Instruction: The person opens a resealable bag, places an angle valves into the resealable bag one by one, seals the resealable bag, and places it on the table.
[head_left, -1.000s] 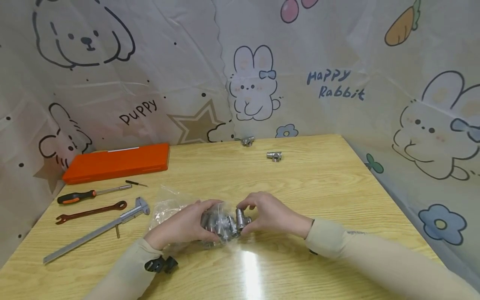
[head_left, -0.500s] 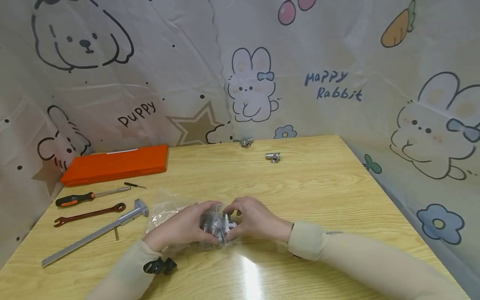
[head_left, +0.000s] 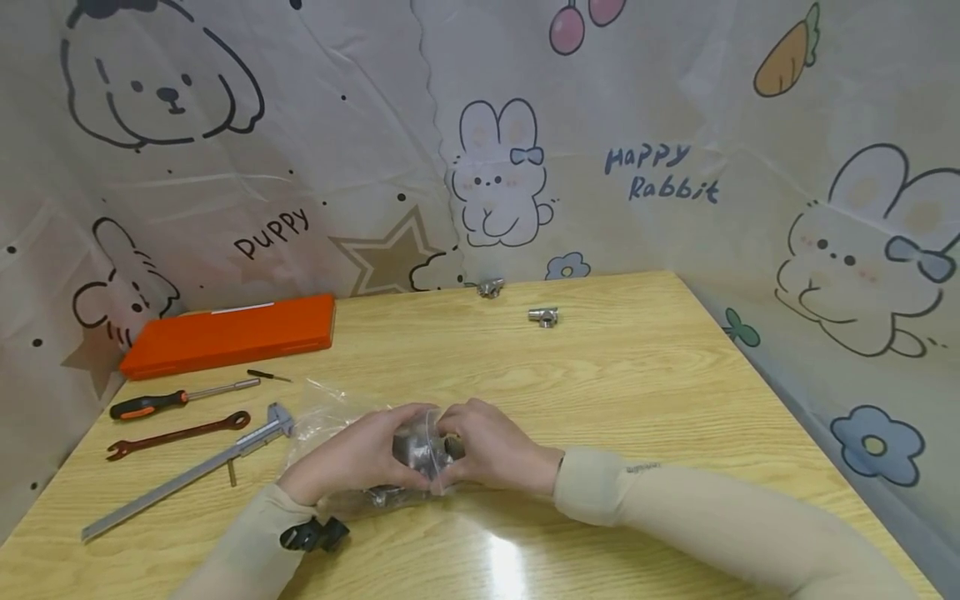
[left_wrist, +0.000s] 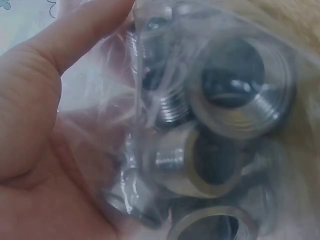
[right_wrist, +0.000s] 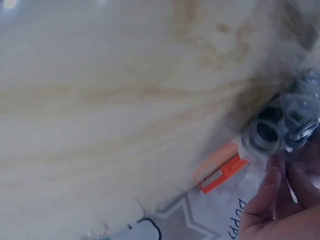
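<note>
A clear plastic bag (head_left: 322,417) of metal pipe fittings (left_wrist: 215,160) lies near the table's middle front. My left hand (head_left: 363,450) grips the bag from its left, fingers and thumb curved round the fittings. At the bag's right-hand edge, my right hand (head_left: 491,446) holds the plastic with bent fingers and thumb; its fingertips (right_wrist: 275,167) are close by a threaded fitting (right_wrist: 265,136). A dark round fitting end (head_left: 453,447) shows between that thumb and the fingers. Whether the right fingers also grip this fitting is hidden. Several more fittings show through the plastic in the left wrist view.
Two loose tee fittings lie at the back: one fitting (head_left: 544,317) and another fitting (head_left: 491,288) by the edge. On the left are an orange case (head_left: 232,333), a screwdriver (head_left: 180,402), a small screwdriver (head_left: 267,376), a wrench (head_left: 180,435) and a caliper (head_left: 191,475).
My right hand has moved left with a tee fitting, from beside the bag up against its edge. The fitting is now mostly hidden. My left hand stays on the bag.
</note>
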